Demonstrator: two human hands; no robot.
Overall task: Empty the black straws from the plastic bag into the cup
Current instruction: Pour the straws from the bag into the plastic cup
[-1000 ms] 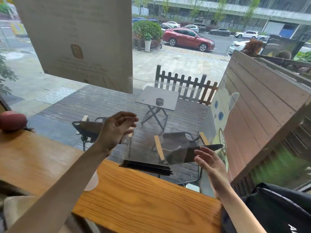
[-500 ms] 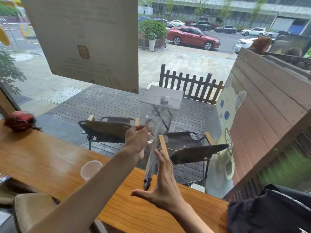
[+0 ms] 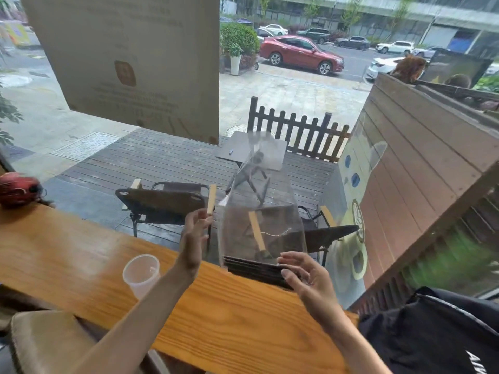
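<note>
The bag [image 3: 263,211], clear plastic, stands upright between the two hands above the far edge of the counter [image 3: 229,314], its upper end rising in front of the window. The straws [image 3: 256,268] lie in a flat black bundle along the bag's bottom, running left to right and tilted slightly down toward the right. The left hand [image 3: 193,238] is raised at the bag's left side, palm turned toward it, fingers loosely extended and close to the plastic near its left edge; whether it actually pinches the bag cannot be told, since the film is transparent and the fingertips blur. The right hand [image 3: 305,276] sits low at the bag's bottom right corner, fingers spread and curled, the fingertips at the right end of the straw bundle and apparently touching the bag there; a firm grip is not clear. So the straws lie directly left of the right hand and below and to the right of the left hand. The cup [image 3: 141,275], translucent and open at the top, stands on the counter to the left of the left forearm, well apart from the bag. A dark bag [image 3: 437,330] rests at the lower right.
</note>
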